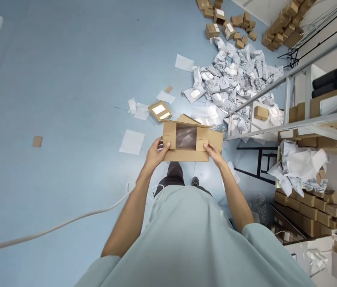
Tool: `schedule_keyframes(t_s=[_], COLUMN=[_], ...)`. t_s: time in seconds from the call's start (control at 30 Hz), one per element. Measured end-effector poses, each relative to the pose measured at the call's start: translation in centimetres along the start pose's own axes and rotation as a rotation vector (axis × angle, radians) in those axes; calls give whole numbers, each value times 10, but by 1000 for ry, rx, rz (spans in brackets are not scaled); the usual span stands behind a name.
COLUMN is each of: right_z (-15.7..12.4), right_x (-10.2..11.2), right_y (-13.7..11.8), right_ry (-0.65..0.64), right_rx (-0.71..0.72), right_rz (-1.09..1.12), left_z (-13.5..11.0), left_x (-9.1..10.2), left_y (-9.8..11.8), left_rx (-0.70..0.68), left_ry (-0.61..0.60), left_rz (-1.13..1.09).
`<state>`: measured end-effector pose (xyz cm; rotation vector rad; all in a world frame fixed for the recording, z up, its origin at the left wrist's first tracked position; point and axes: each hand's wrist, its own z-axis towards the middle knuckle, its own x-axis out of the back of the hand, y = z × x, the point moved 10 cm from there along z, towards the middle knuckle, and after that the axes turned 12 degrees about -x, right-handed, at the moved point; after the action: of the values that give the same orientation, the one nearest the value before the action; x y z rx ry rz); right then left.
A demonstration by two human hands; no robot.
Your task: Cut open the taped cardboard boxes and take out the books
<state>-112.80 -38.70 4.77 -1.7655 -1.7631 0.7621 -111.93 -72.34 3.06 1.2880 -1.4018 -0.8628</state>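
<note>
I hold a brown cardboard box (pixel 185 155) in front of my body, above my feet. Its short end flaps are folded inward, and between them a gap shows a dark, shiny plastic-like content that I cannot make out exactly. My left hand (pixel 158 152) grips the box's left end, thumb on top of the flap. At the right end, my right hand (pixel 213 152) is closed on the box in the same way, its thumb pressing the other flap. The undersides of both hands' fingers are partly hidden by the cardboard.
Grey-white mailing bags (pixel 234 75) lie heaped on the blue floor (pixel 66 79), with small cartons (pixel 228 30) beyond them. A metal shelf frame (pixel 290 123) stands at the right. A white cable (pixel 66 223) crosses at the left. A flattened carton (pixel 160 110) and paper sheets (pixel 132 142) lie ahead.
</note>
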Motion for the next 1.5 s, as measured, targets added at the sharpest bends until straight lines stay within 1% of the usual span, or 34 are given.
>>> schedule_keyframes(t_s=[0.17,0.23,0.3,0.37,0.4,0.47,0.53,0.6,0.67,0.73,0.77,0.83,0.9,0.93,1.0,1.03,1.07,1.13,1.2,1.23,1.3,1.37,1.43,1.5], right_z=[76,108,137,157,162,159,145,120,90,56,38,-3,-53,-81,-146,-182,-220,-298,-379,-419,-497,-567,-625,-671], right_x=[-50,-68,-81,-86,-87,-88,-87,-81,-69,-53,-43,-19,6,20,46,59,72,96,114,120,126,122,112,99], right_y=[-52,-66,-66,-52,-42,-20,2,23,40,53,58,69,84,94,121,138,159,208,265,295,355,413,464,506], right_ry=[48,42,77,152,187,219,215,205,203,218,233,276,327,352,413,452,501,623,771,854,1025,1190,1337,1462], right_rx=[-2,25,0,-80,-123,-181,-216,-250,-268,-260,-246,-207,-143,-99,7,60,108,181,236,258,289,310,327,343], right_rz=[-25,-42,-102,-171,-196,-216,-217,-208,-183,-145,-122,-61,27,79,191,247,304,427,561,631,772,913,1046,1158], left_z=[102,139,168,184,186,181,167,147,124,101,89,62,29,8,-43,-74,-108,-187,-276,-323,-417,-508,-591,-664], left_x=[40,54,69,84,89,93,89,77,58,30,13,-29,-78,-104,-161,-190,-220,-277,-327,-349,-384,-406,-419,-428], left_y=[-11,-18,-28,-41,-48,-58,-64,-66,-62,-52,-44,-25,0,14,41,53,64,80,89,91,90,85,79,72], left_rx=[-6,-19,-7,46,76,115,130,134,123,85,57,-20,-123,-181,-302,-362,-419,-511,-567,-584,-609,-627,-632,-623], left_ry=[-67,-70,-39,15,36,44,14,-30,-74,-123,-155,-235,-333,-389,-514,-584,-659,-816,-983,-1073,-1258,-1439,-1603,-1753], left_rz=[-25,9,107,222,267,331,386,423,436,431,425,406,375,355,311,292,267,192,96,52,5,-5,-2,2])
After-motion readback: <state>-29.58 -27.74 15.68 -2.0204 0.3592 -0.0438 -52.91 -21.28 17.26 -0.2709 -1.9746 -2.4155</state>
